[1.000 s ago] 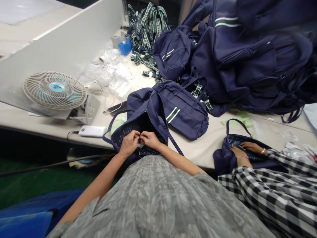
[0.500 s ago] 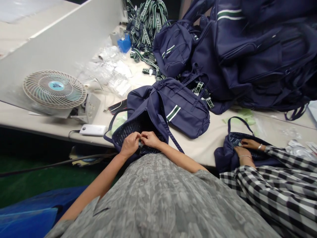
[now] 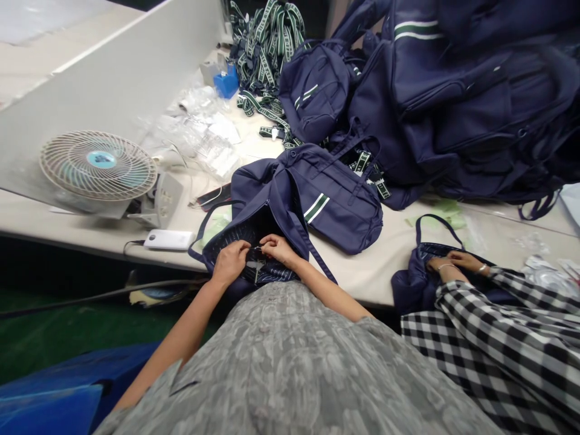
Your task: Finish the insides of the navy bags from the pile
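An unzipped navy bag (image 3: 254, 216) lies at the table edge against my body, its mouth facing me and its patterned lining showing. Inside that mouth, my left hand (image 3: 232, 261) is closed in a pinch. My right hand (image 3: 277, 249) pinches as well, a short way to the right. Something thin and dark runs between the fingertips, too small to name. Just below the fingers, a pale printed mark or tag (image 3: 256, 266) shows against the lining. A navy duffel bag (image 3: 344, 205) with a green and white stripe lies right behind the open one.
A fan (image 3: 99, 164) and a white power bank (image 3: 168, 240) stand on the left. Farther back are clear plastic bags (image 3: 203, 133), a blue box (image 3: 225, 81), lettered straps (image 3: 267, 48) and piled navy bags (image 3: 453, 109). At right, a co-worker's hands (image 3: 453, 264) reach into another bag.
My hands have moved slightly apart, uncovering the pale mark on the lining and the thin thing between my fingertips. The co-worker's hands have shifted, one going deeper into their bag.
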A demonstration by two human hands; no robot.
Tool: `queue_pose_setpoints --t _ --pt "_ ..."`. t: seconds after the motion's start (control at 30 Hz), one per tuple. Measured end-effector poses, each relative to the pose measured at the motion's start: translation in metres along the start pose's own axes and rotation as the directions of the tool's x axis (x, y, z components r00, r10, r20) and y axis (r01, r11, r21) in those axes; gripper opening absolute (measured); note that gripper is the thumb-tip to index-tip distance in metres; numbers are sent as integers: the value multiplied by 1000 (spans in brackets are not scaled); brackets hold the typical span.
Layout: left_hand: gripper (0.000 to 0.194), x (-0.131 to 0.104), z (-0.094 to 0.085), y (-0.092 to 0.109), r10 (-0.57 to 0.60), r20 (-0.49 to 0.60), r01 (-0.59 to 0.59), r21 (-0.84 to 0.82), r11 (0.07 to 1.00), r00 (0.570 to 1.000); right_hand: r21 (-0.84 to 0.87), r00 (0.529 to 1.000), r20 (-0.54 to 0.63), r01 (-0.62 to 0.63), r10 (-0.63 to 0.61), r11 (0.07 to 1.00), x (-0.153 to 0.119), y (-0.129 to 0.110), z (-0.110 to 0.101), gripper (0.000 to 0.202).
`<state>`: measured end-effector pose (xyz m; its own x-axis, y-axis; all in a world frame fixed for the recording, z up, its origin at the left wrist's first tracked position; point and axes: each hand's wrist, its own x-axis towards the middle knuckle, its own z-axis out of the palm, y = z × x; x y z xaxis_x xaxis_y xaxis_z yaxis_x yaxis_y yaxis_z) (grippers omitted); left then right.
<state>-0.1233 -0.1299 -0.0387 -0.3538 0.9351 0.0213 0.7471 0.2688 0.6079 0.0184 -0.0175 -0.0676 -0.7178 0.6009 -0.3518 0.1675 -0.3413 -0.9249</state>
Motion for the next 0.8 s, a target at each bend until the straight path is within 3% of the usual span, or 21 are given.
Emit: queue_pose_setpoints --t 0.17,0.3,0.4,0.5,0.6,0.7,0.73,0.8 --pt "20 -1 -1 3 55 -19 -52 143 988 998 -110 999 44 28 -23 994 1 2 -2 10" --pt "15 -2 -5 5 79 -22 -75 145 987 997 -96 997 -63 -56 51 994 8 10 -7 16" --pt "15 -5 -18 8 33 -126 -15 138 990 991 -158 982 -161 -121 95 980 14 19 -13 22" --pt "16 -11 -34 14 10 -192 -3 39 999 981 -223 979 -175 -146 108 964 18 26 -16 29" --pt "17 -20 -43 22 58 -205 -55 19 998 977 -352 993 -72 -112 92 929 22 26 -8 60" --pt "16 -27 -47 28 82 -206 -87 -17 996 975 -609 997 44 -28 69 793 27 21 9 94" --pt "16 -29 -47 30 76 -205 -87 -44 995 976 -674 997 59 0 53 739 30 20 15 93" --pt "16 -31 -49 31 61 -221 -78 -69 995 973 -724 997 72 43 13 688 36 18 24 73"
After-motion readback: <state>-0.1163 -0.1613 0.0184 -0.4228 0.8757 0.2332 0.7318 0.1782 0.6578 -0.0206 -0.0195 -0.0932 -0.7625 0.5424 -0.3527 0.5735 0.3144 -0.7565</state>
